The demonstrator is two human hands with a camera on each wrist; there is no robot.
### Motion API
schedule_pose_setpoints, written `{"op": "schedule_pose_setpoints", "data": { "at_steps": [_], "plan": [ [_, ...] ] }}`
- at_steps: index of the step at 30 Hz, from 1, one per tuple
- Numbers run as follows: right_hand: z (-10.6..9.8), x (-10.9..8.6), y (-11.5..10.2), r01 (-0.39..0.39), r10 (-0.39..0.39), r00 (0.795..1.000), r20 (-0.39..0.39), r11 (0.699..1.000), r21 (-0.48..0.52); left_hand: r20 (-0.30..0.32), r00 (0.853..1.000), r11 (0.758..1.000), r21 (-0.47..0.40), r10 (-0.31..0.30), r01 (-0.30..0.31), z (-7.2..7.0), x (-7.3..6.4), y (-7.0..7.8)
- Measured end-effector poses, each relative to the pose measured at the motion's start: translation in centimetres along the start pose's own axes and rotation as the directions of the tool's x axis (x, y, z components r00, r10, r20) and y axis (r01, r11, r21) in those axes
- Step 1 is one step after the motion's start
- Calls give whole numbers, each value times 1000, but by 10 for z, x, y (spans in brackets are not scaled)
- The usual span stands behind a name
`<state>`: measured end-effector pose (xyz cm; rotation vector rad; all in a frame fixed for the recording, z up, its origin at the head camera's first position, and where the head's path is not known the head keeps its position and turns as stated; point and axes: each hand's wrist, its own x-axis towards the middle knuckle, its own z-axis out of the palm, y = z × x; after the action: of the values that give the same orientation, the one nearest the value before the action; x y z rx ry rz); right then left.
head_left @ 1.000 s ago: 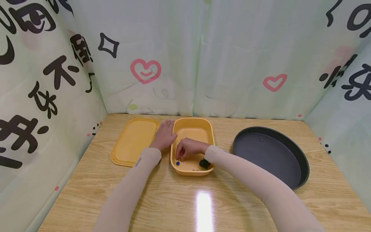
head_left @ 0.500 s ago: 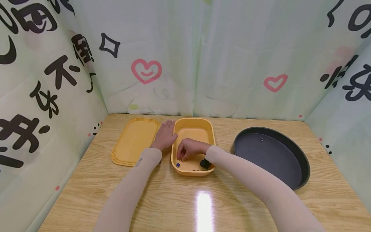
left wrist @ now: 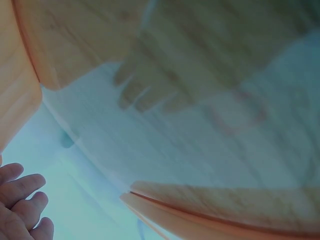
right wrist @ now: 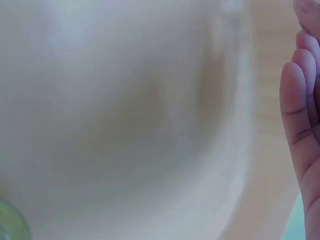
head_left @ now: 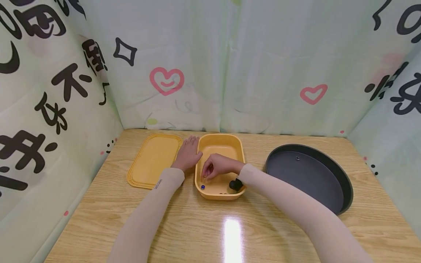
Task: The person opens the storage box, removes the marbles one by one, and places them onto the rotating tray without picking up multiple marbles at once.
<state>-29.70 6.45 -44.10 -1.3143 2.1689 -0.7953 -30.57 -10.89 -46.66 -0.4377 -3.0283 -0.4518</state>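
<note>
In the head view, my left hand point(head_left: 187, 155) lies with straight fingers between the yellow lid point(head_left: 154, 160) and the yellow box point(head_left: 227, 140), its thumb at the box's left rim. My right hand point(head_left: 217, 166) is inside the box, thumb and fingertips pinching a small glass marble point(head_left: 205, 178), mostly hidden by them. A blue marble point(head_left: 203, 187) lies on the box floor just in front of that hand. In the right wrist view, a greenish round glass marble point(right wrist: 11, 225) shows at the lower left corner, and the right fingers point(right wrist: 295, 105) stand at the right edge.
A large dark round pan point(head_left: 306, 179) stands to the right, with one small marble point(head_left: 298, 158) near its back wall. Several small marbles point(head_left: 223, 193) show along the box's front wall. Printed curtains point(head_left: 263, 73) enclose the wooden table point(head_left: 184, 226).
My right hand has risen slightly up and back from the box floor with its fingertips together. The left hand stays where it was, and the blue marble has hardly moved.
</note>
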Motion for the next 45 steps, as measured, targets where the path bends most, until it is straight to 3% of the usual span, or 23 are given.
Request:
{"op": "schedule_pose_setpoints", "data": {
  "at_steps": [5,20,32,45],
  "plan": [
    [-7,-8,-10,37,-36,998,-54,999,12,-2,1000,1000,-3,3,-3,-1,0,0],
    [-34,-34,-36,51,-49,979,-197,999,5,-16,1000,1000,-4,16,-16,-2,-2,2],
    [-59,-71,-45,-19,6,945,-328,999,-38,5,1000,999,-32,8,-8,-2,-1,1],
    [-83,-129,-37,-105,118,908,-403,993,52,2,1000,999,-47,10,-10,0,0,-1]
  ]
}}
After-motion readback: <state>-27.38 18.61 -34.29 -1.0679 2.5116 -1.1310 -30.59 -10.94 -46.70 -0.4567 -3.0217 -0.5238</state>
